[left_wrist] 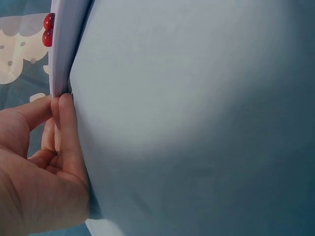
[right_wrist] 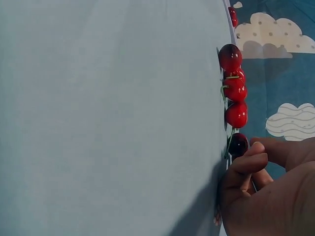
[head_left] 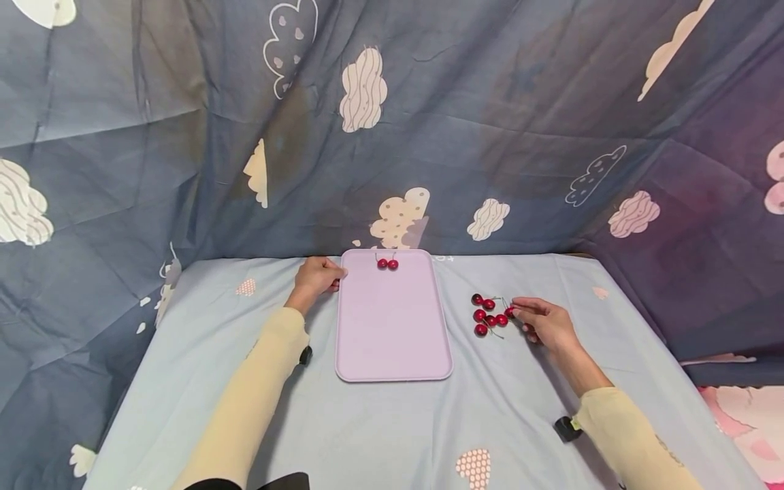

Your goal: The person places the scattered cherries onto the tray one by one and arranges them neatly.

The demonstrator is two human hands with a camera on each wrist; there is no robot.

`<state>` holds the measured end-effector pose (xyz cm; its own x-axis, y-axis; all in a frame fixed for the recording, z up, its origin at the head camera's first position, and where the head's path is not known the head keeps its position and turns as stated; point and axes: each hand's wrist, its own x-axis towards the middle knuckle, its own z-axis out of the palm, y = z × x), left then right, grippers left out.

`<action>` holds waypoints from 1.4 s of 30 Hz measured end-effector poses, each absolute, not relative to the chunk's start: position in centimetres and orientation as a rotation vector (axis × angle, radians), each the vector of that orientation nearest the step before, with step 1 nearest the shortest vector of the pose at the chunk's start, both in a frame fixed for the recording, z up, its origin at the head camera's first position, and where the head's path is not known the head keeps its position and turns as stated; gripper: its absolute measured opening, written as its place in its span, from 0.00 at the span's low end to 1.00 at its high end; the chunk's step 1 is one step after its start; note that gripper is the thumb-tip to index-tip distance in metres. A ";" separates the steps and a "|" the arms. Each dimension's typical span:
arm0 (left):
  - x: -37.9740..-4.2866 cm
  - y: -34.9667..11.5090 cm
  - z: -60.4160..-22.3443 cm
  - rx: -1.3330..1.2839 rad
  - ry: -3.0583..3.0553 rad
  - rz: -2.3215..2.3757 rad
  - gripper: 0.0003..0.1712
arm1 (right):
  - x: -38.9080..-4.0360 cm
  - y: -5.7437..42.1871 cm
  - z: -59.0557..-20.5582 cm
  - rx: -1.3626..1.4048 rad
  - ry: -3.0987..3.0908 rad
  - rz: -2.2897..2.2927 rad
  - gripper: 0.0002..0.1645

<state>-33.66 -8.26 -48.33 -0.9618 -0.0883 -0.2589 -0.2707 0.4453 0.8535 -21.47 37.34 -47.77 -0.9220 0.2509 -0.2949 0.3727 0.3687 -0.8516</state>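
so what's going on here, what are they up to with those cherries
A person's left hand pinches the lilac tray by its left edge, near the far corner. Two cherries lie side by side at the tray's far end. The right hand is at the rightmost cherry of a loose cluster; whether it grips it is hard to tell. The other six cherries of that cluster lie on the pale blue cloth, right of the tray.
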 end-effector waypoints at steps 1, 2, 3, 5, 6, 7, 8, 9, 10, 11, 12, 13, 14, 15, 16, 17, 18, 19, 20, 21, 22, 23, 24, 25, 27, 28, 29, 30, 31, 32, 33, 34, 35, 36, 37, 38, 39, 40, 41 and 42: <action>-33.6 -8.2 -48.3 -0.315 2.518 1.535 0.11 | -21.4 37.4 -47.9 0.572 2.491 -1.606 0.29; -33.6 -8.2 -48.3 -0.313 2.521 1.532 0.11 | -21.4 37.4 -48.0 0.575 2.484 -1.601 0.29; -33.7 -8.2 -48.4 -0.314 2.522 1.531 0.11 | -21.3 37.5 -48.0 0.576 2.480 -1.600 0.30; -33.7 -8.2 -48.4 -0.320 2.518 1.531 0.11 | -21.3 37.4 -48.1 0.582 2.482 -1.593 0.30; -33.7 -8.2 -48.5 -0.322 2.517 1.530 0.11 | -21.3 37.4 -48.2 0.583 2.489 -1.586 0.30; -33.7 -8.2 -48.5 -0.323 2.515 1.531 0.11 | -21.3 37.4 -48.2 0.588 2.498 -1.579 0.30; -33.7 -8.2 -48.5 -0.325 2.514 1.533 0.11 | -21.3 37.3 -48.3 0.592 2.509 -1.573 0.29; -33.8 -8.2 -48.6 -0.326 2.513 1.535 0.11 | -21.3 37.3 -48.4 0.595 2.520 -1.569 0.29; -33.7 -8.2 -48.5 -0.325 2.515 1.533 0.11 | -21.3 37.3 -48.5 0.595 2.531 -1.564 0.28; -33.7 -8.2 -48.6 -0.324 2.518 1.532 0.11 | -21.4 37.3 -48.6 0.593 2.543 -1.560 0.28; -33.7 -8.2 -48.6 -0.325 2.522 1.531 0.11 | -21.4 37.3 -48.6 0.593 2.551 -1.558 0.28; -33.7 -8.2 -48.6 -0.325 2.526 1.530 0.11 | -21.4 37.2 -48.7 0.594 2.556 -1.559 0.27; -33.7 -8.3 -48.6 -0.323 2.531 1.527 0.11 | -21.4 37.2 -48.7 0.590 2.560 -1.558 0.26; -33.7 -8.3 -48.6 -0.323 2.536 1.524 0.11 | -21.4 37.1 -48.8 0.584 2.566 -1.554 0.26; -33.7 -8.3 -48.6 -0.324 2.538 1.524 0.11 | -21.4 37.1 -48.8 0.570 2.574 -1.543 0.27; -33.7 -8.3 -48.5 -0.326 2.537 1.526 0.11 | -21.4 37.1 -48.8 0.557 2.580 -1.536 0.27; -33.7 -8.3 -48.5 -0.327 2.537 1.525 0.11 | -21.4 37.1 -48.8 0.547 2.583 -1.528 0.27; -33.7 -8.3 -48.4 -0.326 2.535 1.527 0.11 | -21.4 37.1 -48.8 0.537 2.585 -1.524 0.27; -33.7 -8.3 -48.4 -0.327 2.534 1.525 0.11 | -21.4 37.1 -48.7 0.524 2.588 -1.517 0.27; -33.7 -8.3 -48.4 -0.329 2.533 1.526 0.11 | -21.4 37.2 -48.7 0.514 2.590 -1.512 0.27; -33.7 -8.3 -48.3 -0.328 2.534 1.524 0.11 | -21.4 37.2 -48.6 0.505 2.587 -1.518 0.28; -33.7 -8.3 -48.3 -0.328 2.536 1.519 0.11 | -21.5 37.3 -48.5 0.509 2.579 -1.531 0.28; -33.7 -8.3 -48.3 -0.323 2.538 1.519 0.11 | -21.5 37.3 -48.4 0.511 2.569 -1.551 0.28; -33.6 -8.3 -48.3 -0.320 2.541 1.519 0.11 | -21.5 37.2 -48.3 0.510 2.564 -1.569 0.28; -33.6 -8.3 -48.3 -0.315 2.545 1.521 0.11 | -21.6 36.9 -47.8 0.499 2.561 -1.610 0.29; -33.7 -8.3 -48.3 -0.312 2.543 1.525 0.11 | -21.7 36.6 -47.6 0.489 2.554 -1.644 0.29; -33.6 -8.3 -48.3 -0.308 2.540 1.531 0.10 | -21.8 36.3 -47.3 0.478 2.545 -1.684 0.29; -33.6 -8.3 -48.3 -0.307 2.537 1.542 0.10 | -22.0 35.8 -47.0 0.464 2.534 -1.726 0.29; -33.7 -8.3 -48.2 -0.306 2.533 1.550 0.10 | -22.1 35.3 -46.7 0.447 2.513 -1.779 0.29; -33.7 -8.3 -48.2 -0.303 2.527 1.561 0.10 | -22.3 34.8 -46.4 0.426 2.488 -1.839 0.29; -33.7 -8.3 -48.2 -0.300 2.524 1.571 0.10 | -22.6 34.2 -46.2 0.406 2.457 -1.899 0.29; -33.7 -8.3 -48.2 -0.296 2.524 1.576 0.10 | -22.8 33.6 -46.0 0.381 2.424 -1.959 0.29; -33.7 -8.3 -48.2 -0.296 2.523 1.582 0.10 | -23.1 33.0 -45.9 0.367 2.398 -2.008 0.29; -33.7 -8.3 -48.2 -0.298 2.524 1.585 0.10 | -23.3 32.4 -45.8 0.356 2.382 -2.035 0.29; -33.6 -8.4 -48.2 -0.297 2.529 1.582 0.10 | -23.5 31.7 -45.7 0.348 2.374 -2.057 0.28; -33.6 -8.4 -48.2 -0.294 2.534 1.579 0.10 | -23.7 31.1 -45.7 0.334 2.382 -2.071 0.27; -33.6 -8.4 -48.2 -0.295 2.536 1.574 0.10 | -23.9 30.4 -45.8 0.330 2.396 -2.076 0.26; -33.6 -8.3 -48.3 -0.293 2.537 1.572 0.10 | -24.1 29.8 -45.9 0.313 2.407 -2.088 0.25; -33.6 -8.3 -48.3 -0.291 2.535 1.570 0.10 | -24.4 29.1 -46.0 0.294 2.402 -2.120 0.24; -33.6 -8.3 -48.3 -0.283 2.537 1.563 0.10 | -24.6 28.5 -46.2 0.270 2.402 -2.137 0.22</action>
<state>-33.58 -8.31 -48.29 -0.9713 -0.0822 -0.2231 -0.2362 0.4400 0.8664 -24.63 28.50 -46.18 -0.9825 0.1802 -0.0477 0.0684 0.1104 -0.9915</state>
